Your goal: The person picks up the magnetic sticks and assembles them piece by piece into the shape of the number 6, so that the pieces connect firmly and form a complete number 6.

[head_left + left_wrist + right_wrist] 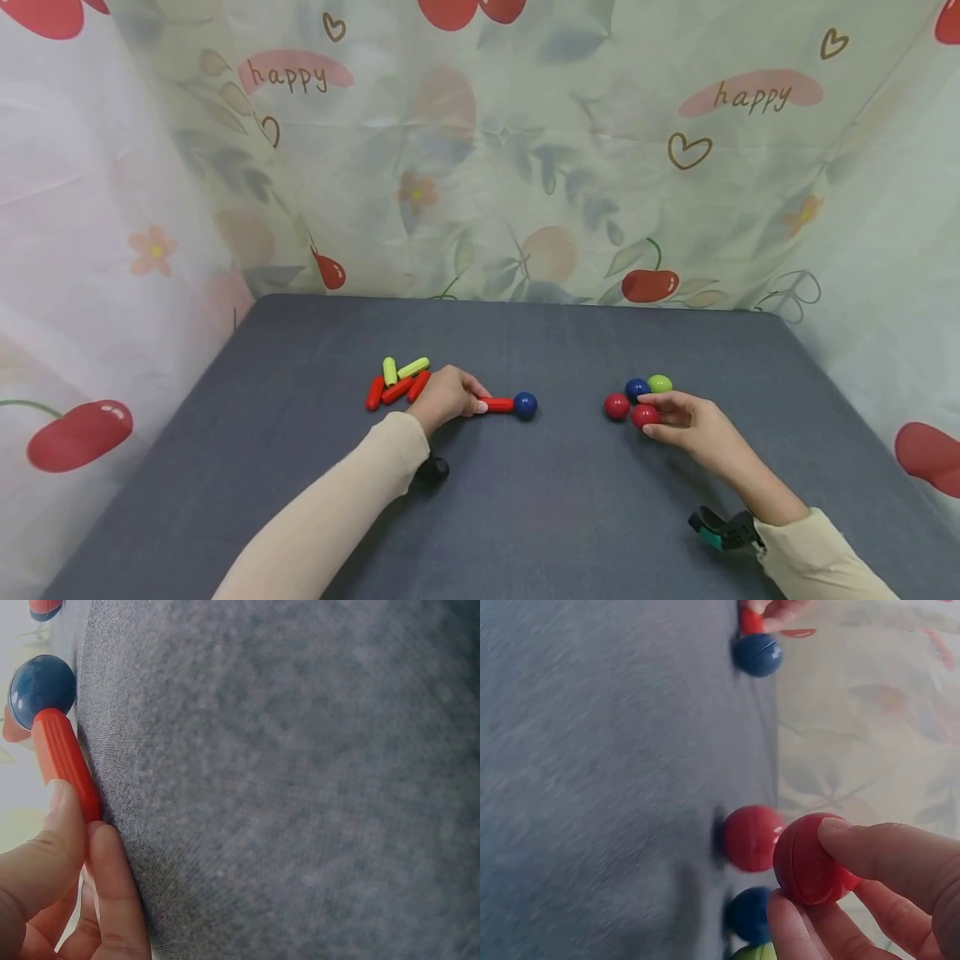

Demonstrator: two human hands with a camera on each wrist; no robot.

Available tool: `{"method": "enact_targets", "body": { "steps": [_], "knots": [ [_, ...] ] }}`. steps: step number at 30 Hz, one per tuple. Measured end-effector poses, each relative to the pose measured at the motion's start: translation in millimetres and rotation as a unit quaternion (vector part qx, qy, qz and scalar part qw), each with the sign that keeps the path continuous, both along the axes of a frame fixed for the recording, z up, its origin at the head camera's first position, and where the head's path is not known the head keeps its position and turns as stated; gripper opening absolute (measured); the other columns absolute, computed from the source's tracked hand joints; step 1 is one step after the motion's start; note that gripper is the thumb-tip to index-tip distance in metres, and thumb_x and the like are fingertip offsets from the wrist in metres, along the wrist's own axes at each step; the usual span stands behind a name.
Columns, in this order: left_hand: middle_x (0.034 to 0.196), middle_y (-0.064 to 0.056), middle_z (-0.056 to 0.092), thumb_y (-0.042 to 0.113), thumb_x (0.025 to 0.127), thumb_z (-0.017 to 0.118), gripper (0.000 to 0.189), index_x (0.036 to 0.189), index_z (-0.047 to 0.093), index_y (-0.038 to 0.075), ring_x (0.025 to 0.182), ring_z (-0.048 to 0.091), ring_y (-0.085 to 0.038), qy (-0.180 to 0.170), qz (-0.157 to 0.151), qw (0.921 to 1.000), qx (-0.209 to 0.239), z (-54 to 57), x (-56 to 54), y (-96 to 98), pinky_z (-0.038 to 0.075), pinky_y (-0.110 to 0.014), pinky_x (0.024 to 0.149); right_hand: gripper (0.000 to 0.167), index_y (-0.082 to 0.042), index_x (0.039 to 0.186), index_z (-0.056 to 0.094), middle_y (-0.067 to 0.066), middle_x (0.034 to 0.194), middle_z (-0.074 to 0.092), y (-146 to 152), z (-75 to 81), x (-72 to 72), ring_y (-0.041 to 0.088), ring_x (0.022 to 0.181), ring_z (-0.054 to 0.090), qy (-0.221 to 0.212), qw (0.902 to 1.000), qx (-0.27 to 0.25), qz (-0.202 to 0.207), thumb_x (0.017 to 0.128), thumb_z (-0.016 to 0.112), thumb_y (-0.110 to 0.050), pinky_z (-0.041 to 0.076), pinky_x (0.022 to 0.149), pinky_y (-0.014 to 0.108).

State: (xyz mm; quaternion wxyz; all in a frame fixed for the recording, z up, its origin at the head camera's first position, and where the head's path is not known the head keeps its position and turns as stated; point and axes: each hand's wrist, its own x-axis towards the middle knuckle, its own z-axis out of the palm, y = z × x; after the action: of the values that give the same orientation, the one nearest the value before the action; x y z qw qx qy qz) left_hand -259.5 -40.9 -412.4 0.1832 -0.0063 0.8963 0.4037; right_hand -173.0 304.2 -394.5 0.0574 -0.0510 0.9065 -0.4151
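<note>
My left hand [450, 398] pinches a red rod [499, 405] by its near end, between thumb and fingers. At the rod's other end sits a blue ball [526, 406], joined to its tip. My right hand [693, 425] grips a red ball [810, 859] between thumb and fingertips. Close beside that ball are another red ball [617, 407], a second blue ball [637, 389] and a green ball [660, 383]. In the right wrist view the held ball partly covers the red and blue balls behind it.
Left of my left hand lie several loose rods, including a red rod [375, 393] and a yellow-green rod [413, 367]. The dark grey table [570, 517] carries everything. A patterned curtain [495, 167] hangs along the table's back and sides.
</note>
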Motion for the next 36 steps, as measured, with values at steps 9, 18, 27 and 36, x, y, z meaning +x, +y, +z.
{"method": "enact_targets", "body": {
  "steps": [9,18,27,36],
  "knots": [
    [0.092,-0.002,0.067,0.013,0.079,0.08,0.009,0.088,0.077,0.015,0.083,0.056,-0.019,-0.003,0.0,1.0,-0.003,-0.4,-0.5,0.3,0.047,-0.027,0.07,0.049,-0.008,0.131,0.057,0.017,0.128,0.06,-23.8,20.8,-0.5,0.027,0.109,0.063,0.012,0.9996,-0.02,-0.013,0.089,0.071,-0.029,0.052,0.08,0.023],
    [0.091,-0.002,0.067,0.013,0.079,0.08,0.01,0.089,0.077,0.014,0.082,0.056,-0.019,0.001,-0.002,1.0,-0.002,1.3,1.2,-0.4,0.047,-0.027,0.069,0.051,-0.015,0.132,0.058,0.013,0.13,0.058,-50.8,37.7,-1.2,0.027,0.113,0.062,0.031,0.9981,-0.052,-0.007,0.087,0.073,-0.033,0.052,0.082,0.03],
    [0.09,-0.002,0.068,0.013,0.079,0.08,0.01,0.089,0.077,0.014,0.08,0.056,-0.018,0.004,-0.005,1.0,0.0,1.7,1.9,-0.6,0.047,-0.026,0.068,0.046,-0.015,0.127,0.06,0.011,0.133,0.055,-78.8,41.6,-6.3,0.029,0.115,0.061,0.045,0.994,-0.098,0.02,0.086,0.075,-0.029,0.055,0.08,0.03],
    [0.089,-0.002,0.068,0.013,0.08,0.079,0.009,0.088,0.077,0.014,0.08,0.056,-0.018,-0.002,-0.001,1.0,0.002,2.3,1.7,-0.1,0.047,-0.026,0.069,0.043,-0.016,0.127,0.059,0.007,0.13,0.059,-104.3,43.0,-12.3,0.026,0.114,0.061,0.049,0.9921,-0.111,0.034,0.087,0.074,-0.02,0.055,0.087,0.039]
  ]
}}
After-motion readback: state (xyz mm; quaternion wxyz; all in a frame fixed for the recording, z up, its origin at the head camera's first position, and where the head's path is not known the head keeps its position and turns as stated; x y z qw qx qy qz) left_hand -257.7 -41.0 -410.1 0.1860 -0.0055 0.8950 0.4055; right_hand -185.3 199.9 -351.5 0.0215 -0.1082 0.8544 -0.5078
